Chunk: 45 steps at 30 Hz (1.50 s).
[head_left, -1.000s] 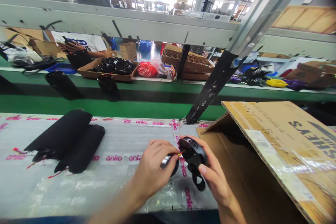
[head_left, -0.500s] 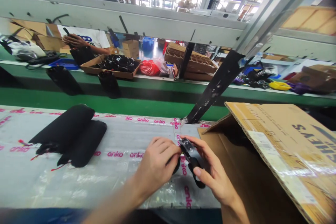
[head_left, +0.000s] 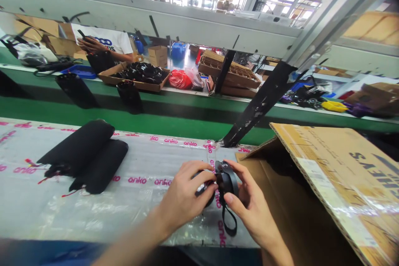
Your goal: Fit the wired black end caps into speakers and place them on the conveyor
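Observation:
My left hand point(head_left: 183, 195) is closed around a round black part with a shiny metal piece point(head_left: 202, 187), held just above the plastic-covered table point(head_left: 93, 212). My right hand point(head_left: 249, 203) grips a black cap point(head_left: 227, 178) pressed against that part; a black strap loop point(head_left: 229, 222) hangs from it. Both hands meet near the table's front edge, left of an open cardboard box point(head_left: 327, 174).
Two black fabric-covered cylinders point(head_left: 84, 153) with red wires lie at the left. Beyond runs a green conveyor point(head_left: 156, 116) carrying black cylinders point(head_left: 129, 95). Another person point(head_left: 99, 45) works at the far side beside a tray of black parts point(head_left: 137, 77). A slanted black post point(head_left: 255, 108) rises behind my hands.
My hands have drawn closer together, pressing the cap against the round part. The cap has turned, and its strap now hangs down. The view has shifted slightly.

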Motion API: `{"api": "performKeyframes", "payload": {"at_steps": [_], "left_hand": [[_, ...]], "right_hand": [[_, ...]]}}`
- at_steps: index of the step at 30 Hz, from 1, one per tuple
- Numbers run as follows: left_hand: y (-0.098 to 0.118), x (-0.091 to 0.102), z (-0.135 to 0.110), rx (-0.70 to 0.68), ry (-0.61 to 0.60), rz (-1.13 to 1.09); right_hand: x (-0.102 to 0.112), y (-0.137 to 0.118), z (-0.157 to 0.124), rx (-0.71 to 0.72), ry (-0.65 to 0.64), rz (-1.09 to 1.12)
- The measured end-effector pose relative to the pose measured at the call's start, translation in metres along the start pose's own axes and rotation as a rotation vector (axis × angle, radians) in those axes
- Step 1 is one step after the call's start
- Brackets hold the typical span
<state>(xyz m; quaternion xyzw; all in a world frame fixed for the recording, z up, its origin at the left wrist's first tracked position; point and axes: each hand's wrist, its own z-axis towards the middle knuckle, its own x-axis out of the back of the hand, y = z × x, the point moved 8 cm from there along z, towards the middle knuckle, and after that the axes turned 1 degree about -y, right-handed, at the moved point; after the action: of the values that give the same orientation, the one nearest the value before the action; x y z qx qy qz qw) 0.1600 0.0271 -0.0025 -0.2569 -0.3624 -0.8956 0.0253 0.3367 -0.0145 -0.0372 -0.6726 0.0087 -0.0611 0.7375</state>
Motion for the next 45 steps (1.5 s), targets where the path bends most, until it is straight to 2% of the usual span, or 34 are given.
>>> {"api": "performKeyframes", "payload": {"at_steps": [4, 8, 11, 15, 19, 21, 24, 26, 29, 34, 36, 39, 45], "left_hand": [[-0.013, 0.011, -0.008, 0.14, -0.012, -0.044], [-0.013, 0.005, -0.015, 0.091, -0.013, -0.062], [-0.02, 0.0, -0.021, 0.145, 0.017, -0.113], [-0.04, -0.001, -0.033, 0.34, 0.022, -0.291], [-0.056, 0.009, -0.039, 0.427, 0.151, -0.597], [-0.058, 0.006, -0.036, 0.419, 0.086, -0.64], [-0.058, -0.006, -0.032, 0.416, -0.104, -0.567], [-0.06, -0.009, -0.035, 0.431, -0.146, -0.526], [-0.063, -0.011, -0.043, 0.447, -0.128, -0.524], [-0.062, -0.019, -0.058, 0.459, -0.026, -0.609], [-0.062, -0.021, -0.062, 0.497, 0.045, -0.606], [-0.058, -0.019, -0.066, 0.524, 0.158, -0.563], [-0.053, -0.022, -0.069, 0.584, 0.254, -0.558]], "right_hand": [[-0.002, 0.004, 0.0, -0.038, -0.011, 0.1], [-0.015, 0.007, -0.006, -0.143, -0.144, 0.097], [-0.022, 0.003, -0.01, -0.154, -0.195, -0.039], [-0.021, -0.008, -0.008, -0.046, -0.129, -0.291], [-0.025, -0.012, 0.003, 0.043, -0.089, -0.496], [-0.031, -0.009, 0.01, 0.03, -0.137, -0.497], [-0.034, -0.002, 0.014, -0.011, -0.189, -0.439], [-0.034, 0.004, 0.009, -0.02, -0.195, -0.392], [-0.037, 0.021, -0.005, -0.031, -0.115, -0.229], [-0.047, 0.057, -0.028, -0.05, 0.187, 0.084], [-0.05, 0.059, -0.033, -0.046, 0.271, 0.108], [-0.052, 0.055, -0.037, -0.043, 0.331, 0.128], [-0.053, 0.054, -0.04, -0.005, 0.398, 0.18]]}}
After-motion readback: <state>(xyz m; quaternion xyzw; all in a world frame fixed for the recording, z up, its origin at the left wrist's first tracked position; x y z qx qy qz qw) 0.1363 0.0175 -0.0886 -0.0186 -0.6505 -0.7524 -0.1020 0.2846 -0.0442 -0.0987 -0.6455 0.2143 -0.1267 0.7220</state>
